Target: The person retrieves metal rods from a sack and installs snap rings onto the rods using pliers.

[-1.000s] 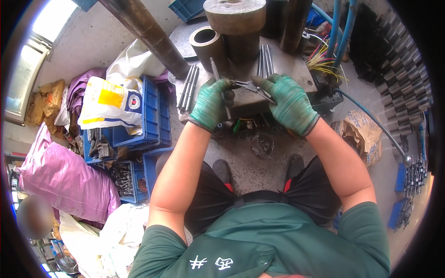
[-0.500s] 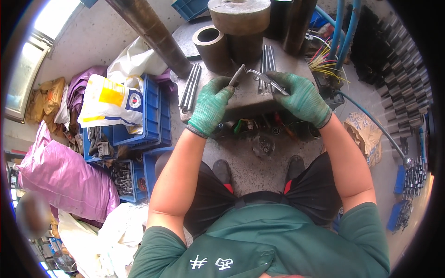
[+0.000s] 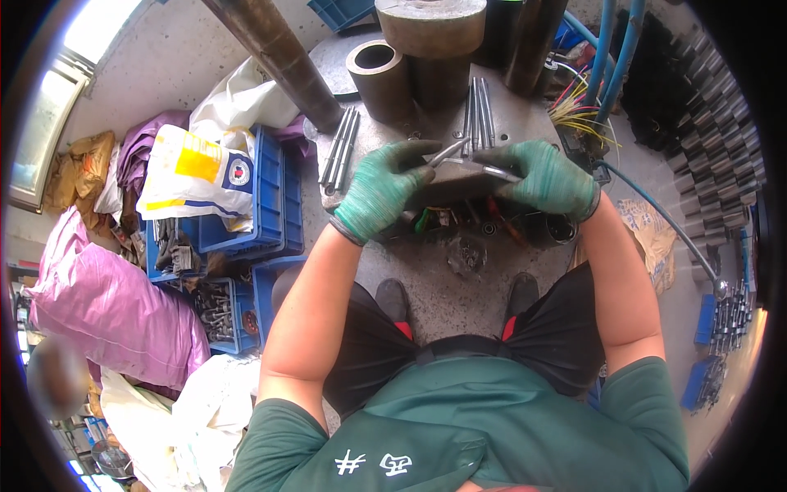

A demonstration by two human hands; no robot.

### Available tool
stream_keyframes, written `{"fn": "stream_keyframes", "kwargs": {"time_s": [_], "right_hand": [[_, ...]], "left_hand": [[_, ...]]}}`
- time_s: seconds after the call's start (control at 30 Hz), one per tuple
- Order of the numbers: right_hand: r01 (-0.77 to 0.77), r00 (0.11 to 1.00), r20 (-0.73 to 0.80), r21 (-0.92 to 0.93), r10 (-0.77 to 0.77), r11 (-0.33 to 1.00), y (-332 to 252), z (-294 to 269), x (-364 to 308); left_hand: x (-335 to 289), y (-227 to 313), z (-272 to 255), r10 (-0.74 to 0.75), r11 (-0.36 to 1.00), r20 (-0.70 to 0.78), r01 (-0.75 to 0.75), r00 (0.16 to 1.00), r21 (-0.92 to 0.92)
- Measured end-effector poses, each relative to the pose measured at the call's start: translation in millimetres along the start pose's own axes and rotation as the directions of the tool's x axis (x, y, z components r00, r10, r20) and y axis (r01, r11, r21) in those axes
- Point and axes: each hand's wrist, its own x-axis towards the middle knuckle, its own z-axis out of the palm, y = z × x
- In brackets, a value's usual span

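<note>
My left hand (image 3: 384,185), in a green knitted glove with a dark fingertip area, pinches a short grey metal rod (image 3: 449,152) that slants up and to the right. Closed around a slim, shiny metal hand tool (image 3: 497,172) is my gloved right hand (image 3: 548,177); its exact kind is unclear. The tool's thin tip reaches left, close to the rod's lower end; whether they touch I cannot tell. Behind the hands, on the metal block (image 3: 534,123), lie several long steel rods (image 3: 479,115) at the right and another bunch of steel rods (image 3: 339,152) at the left.
A hollow metal cylinder (image 3: 388,94) and a thick round block (image 3: 433,29) stand at the back, between steel columns (image 3: 275,57). Blue crates (image 3: 264,197) and a purple sack (image 3: 115,307) fill the left. Blue hoses (image 3: 625,61) and stacked metal parts (image 3: 705,139) are at the right.
The rod in my left hand has tipped from steep to flatter and moved right. My right hand's tool has swung flatter and lower, and both hands have shifted slightly right.
</note>
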Motion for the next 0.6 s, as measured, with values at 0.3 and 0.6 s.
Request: {"fn": "stream_keyframes", "kwargs": {"time_s": [0.3, 0.6], "right_hand": [[-0.044, 0.997, -0.04, 0.301, 0.059, 0.953, 8, -2, -3], [-0.067, 0.997, 0.053, 0.157, 0.059, 0.985, -6, -3, 0]], "left_hand": [[-4, 5, -14, 0.017, 0.999, 0.247, -0.027, 0.969, 0.038], [-4, -2, -5, 0.132, 0.978, 0.105, -0.113, 0.986, -0.173]]}}
